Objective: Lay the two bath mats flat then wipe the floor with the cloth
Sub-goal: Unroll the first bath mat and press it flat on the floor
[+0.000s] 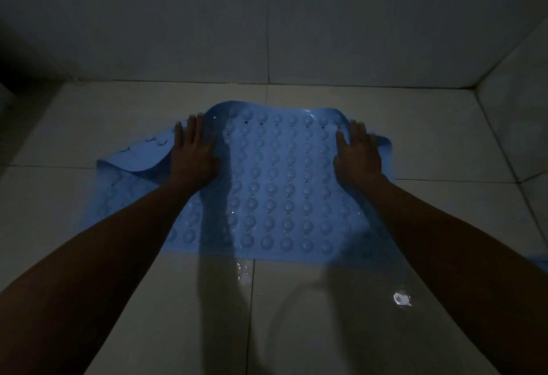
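Note:
A light blue rubber bath mat [278,184] lies on the white tiled floor [444,137] with its suction cups facing up. Its far edge bulges upward and its left part [133,155] curls over itself. My left hand [194,152] rests palm down on the mat's far left area, fingers stretched to the edge. My right hand [357,155] lies the same way on the far right area. Whether the curled blue piece at the left is a second mat is unclear in the dim light. No cloth is in view.
The room is dark. A tiled back wall [267,33] meets the floor just beyond the mat, and a side wall [522,83] closes the right. Water glints on the floor [401,299] near me. A blue sliver [544,263] shows at the right edge.

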